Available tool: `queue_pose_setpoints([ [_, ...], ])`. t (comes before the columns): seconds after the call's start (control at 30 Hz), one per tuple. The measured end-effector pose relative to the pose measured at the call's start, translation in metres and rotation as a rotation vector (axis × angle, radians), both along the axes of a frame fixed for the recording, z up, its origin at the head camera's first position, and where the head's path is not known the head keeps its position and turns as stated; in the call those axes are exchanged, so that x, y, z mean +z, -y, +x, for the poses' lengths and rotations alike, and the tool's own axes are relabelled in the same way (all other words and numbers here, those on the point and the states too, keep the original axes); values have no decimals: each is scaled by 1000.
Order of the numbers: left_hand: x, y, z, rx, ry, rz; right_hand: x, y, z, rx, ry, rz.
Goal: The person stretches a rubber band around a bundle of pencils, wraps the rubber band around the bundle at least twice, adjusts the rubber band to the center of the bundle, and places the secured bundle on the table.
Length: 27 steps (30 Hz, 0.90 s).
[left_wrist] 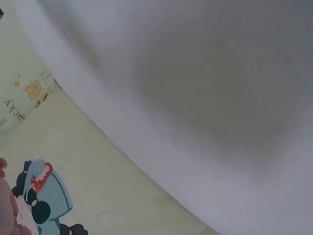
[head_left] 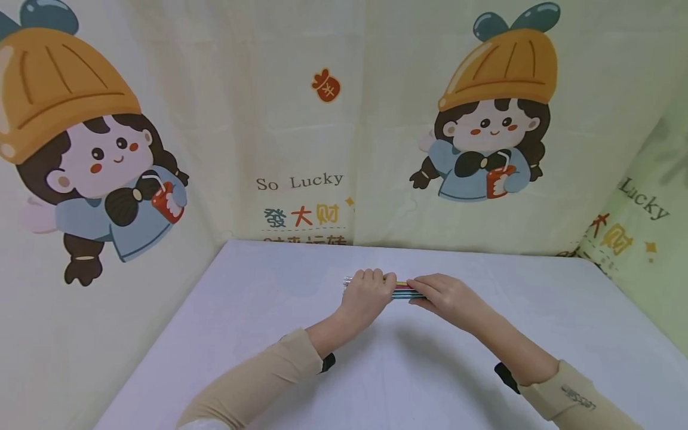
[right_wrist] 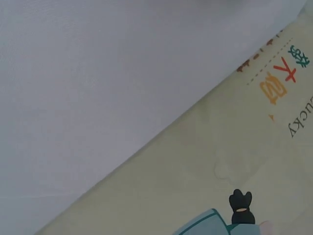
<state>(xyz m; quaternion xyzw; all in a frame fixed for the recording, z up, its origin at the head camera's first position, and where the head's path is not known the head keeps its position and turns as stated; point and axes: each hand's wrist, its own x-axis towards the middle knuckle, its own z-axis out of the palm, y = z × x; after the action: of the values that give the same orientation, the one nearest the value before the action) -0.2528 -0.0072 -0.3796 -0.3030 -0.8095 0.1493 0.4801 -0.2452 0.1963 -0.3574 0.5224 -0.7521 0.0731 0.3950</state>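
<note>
In the head view a bundle of slim, pen-like sticks [head_left: 407, 295] lies level between both hands, above the white table. Yellow, pink and teal-blue lengths show in the gap, and clear tips stick out at the left end. My left hand [head_left: 368, 294] grips the bundle with its fingers curled over it. At the other end my right hand [head_left: 448, 298] pinches the sticks, fingers on top and thumb below. A bit of the left hand [left_wrist: 6, 208] appears at the lower left edge of the left wrist view.
The white table [head_left: 301, 269] spreads beneath both arms, which cast soft shadows on it. A cream printed curtain [head_left: 387, 203] with cartoon figures hangs behind and at the sides. Dark wrist cameras [head_left: 507, 378] sit under the forearms.
</note>
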Motion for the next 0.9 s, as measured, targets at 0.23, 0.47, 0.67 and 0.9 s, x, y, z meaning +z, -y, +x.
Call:
queue_pose_setpoints([
  [0.23,9,7,0,37,92,-36,9,-13,-1,-102,82,-56],
  [0.47,5,8,-1,24,99,-21,4,-13,-1,-32,54,-2],
  [0.67,3,4,1,17,34,-6,1,2,-1,-14,-13,35],
  [0.9,4,11,-1,52,92,-16,5,-3,1,-80,47,-38],
])
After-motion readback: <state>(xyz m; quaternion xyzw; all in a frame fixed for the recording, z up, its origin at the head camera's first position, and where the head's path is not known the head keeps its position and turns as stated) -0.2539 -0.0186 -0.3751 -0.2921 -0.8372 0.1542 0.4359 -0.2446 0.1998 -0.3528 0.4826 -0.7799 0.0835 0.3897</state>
